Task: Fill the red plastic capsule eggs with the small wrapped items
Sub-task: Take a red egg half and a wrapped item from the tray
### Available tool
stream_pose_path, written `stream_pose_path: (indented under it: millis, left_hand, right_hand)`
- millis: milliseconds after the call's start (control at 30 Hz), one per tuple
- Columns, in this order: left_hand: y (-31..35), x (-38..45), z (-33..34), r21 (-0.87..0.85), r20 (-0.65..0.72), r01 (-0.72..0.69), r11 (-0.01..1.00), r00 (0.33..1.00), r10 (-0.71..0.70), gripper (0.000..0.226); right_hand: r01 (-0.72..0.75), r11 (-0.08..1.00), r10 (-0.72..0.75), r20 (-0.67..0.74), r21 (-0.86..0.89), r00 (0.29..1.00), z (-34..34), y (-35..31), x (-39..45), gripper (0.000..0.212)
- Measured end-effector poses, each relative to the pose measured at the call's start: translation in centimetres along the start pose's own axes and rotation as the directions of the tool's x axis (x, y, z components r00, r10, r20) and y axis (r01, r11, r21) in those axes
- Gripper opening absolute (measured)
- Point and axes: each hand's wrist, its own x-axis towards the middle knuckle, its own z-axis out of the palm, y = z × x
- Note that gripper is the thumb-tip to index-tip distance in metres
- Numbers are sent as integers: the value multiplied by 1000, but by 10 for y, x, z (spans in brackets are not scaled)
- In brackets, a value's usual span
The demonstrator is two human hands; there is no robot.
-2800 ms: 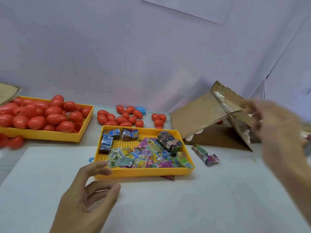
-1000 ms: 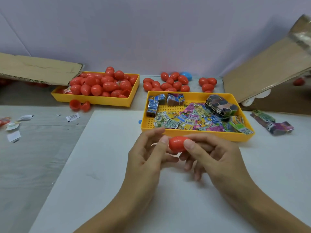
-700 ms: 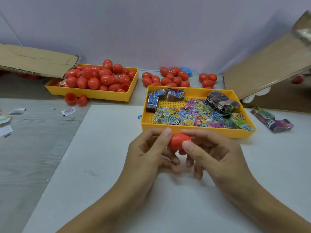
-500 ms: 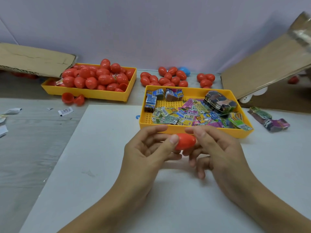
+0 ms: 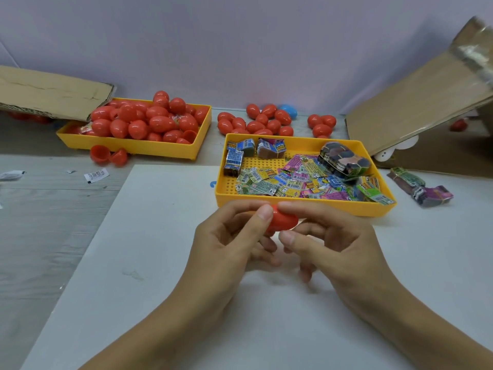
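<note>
Since the frame taken half a second earlier the view has barely shifted; both hands remain together over the white board (image 5: 165, 236) and the egg has turned slightly between them. Largest item: the grey table (image 5: 48, 236) carrying that board. At its far left edge sits a yellow tray of red eggs (image 5: 133, 145); loose red eggs (image 5: 256, 121) lie along the far edge. At the board's far edge stands the yellow tray of wrapped items (image 5: 304, 206). Smallest: one red capsule egg (image 5: 284, 221), held just in front of that tray's near wall. The left hand (image 5: 229, 244) pinches its left end with thumb and curled fingers; the right hand (image 5: 336, 241) grips the right end likewise. The egg's long axis runs left to right, shared equally between the hands. Judgement: pulling the halves apart along that axis comes next.
</note>
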Motion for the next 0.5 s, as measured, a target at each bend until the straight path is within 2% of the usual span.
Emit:
stream_pose_path:
  millis: [67, 167, 300, 400, 500]
  left_hand:
    - [0, -1, -1, 10, 23, -51, 999, 998, 51, 19]
    - [-2, -2, -2, 48, 30, -121, 991, 992, 120, 25]
    - [-5, -2, -3, 117, 56, -178, 977, 984, 172, 37]
    - [-5, -1, -4, 98, 38, -101, 990, 995, 97, 42]
    - [2, 1, -3, -23, 22, 45, 999, 999, -44, 29]
  right_hand:
    - [-6, 999, 6, -4, 48, 1000, 0, -1, 1, 37]
    - [-97, 987, 107, -77, 125, 991, 0, -3, 3, 35]
    - [-103, 994, 106, -66, 46, 992, 0, -1, 3, 22]
    - [-60, 997, 62, -44, 45, 997, -1, 1, 1, 16]
    - [-10, 1000, 10, 4, 2, 1000, -3, 2, -1, 30]
